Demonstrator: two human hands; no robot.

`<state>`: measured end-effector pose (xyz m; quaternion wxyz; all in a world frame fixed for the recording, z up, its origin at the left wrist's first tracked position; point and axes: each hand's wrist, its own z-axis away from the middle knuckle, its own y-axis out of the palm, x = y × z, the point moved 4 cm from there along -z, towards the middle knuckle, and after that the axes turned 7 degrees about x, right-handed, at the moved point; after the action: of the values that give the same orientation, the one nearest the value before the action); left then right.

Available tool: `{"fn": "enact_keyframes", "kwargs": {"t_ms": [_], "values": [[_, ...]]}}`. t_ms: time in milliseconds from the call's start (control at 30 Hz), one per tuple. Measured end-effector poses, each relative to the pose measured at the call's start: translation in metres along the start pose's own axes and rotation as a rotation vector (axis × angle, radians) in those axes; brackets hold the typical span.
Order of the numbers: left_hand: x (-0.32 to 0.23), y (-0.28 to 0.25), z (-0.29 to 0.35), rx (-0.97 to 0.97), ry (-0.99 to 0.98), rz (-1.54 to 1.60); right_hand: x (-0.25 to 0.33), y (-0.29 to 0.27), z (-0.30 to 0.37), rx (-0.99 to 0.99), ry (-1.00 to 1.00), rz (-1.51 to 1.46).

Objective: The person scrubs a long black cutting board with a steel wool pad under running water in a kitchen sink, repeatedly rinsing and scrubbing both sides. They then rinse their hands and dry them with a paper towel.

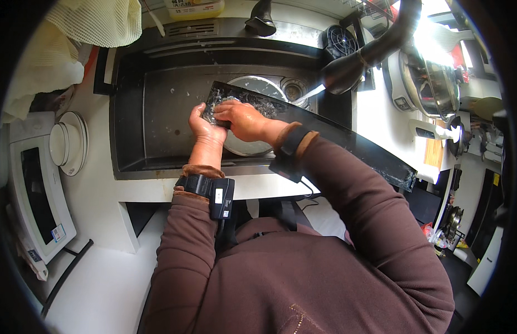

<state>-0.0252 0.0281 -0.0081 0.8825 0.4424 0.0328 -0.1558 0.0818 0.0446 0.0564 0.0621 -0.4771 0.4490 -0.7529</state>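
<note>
A long, flat black panel [331,129] slants across the sink [158,119], its right end reaching out over the counter's front edge. White suds cover its left part. My left hand [207,129] grips the panel's left end from the near side, thumb up along the edge. On the soapy surface beside it, my right hand [244,121] presses down with bent fingers; whatever lies under them, if anything, is hidden. Beneath the panel sits a round, pale basin [258,84], partly covered. Water runs from the black faucet [343,75] into the sink beside the basin.
A drain [294,88] shows at the sink's right. Stacked white dishes [69,143] and a white microwave-like appliance [41,189] stand at left. Pale mesh cloth [99,22] hangs far left. A glass-lidded cooker [422,83] and a white-bladed knife [434,131] are at right.
</note>
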Motion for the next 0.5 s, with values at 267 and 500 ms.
{"fn": "enact_keyframes", "kwargs": {"t_ms": [267,500], "values": [[0.013,-0.001,-0.005,-0.107,0.063,-0.108,-0.017,0.011,-0.012,-0.091,0.256,0.225],[0.004,-0.012,-0.011,-0.16,0.069,-0.179,-0.009,-0.011,0.023,0.102,0.049,0.01]]}}
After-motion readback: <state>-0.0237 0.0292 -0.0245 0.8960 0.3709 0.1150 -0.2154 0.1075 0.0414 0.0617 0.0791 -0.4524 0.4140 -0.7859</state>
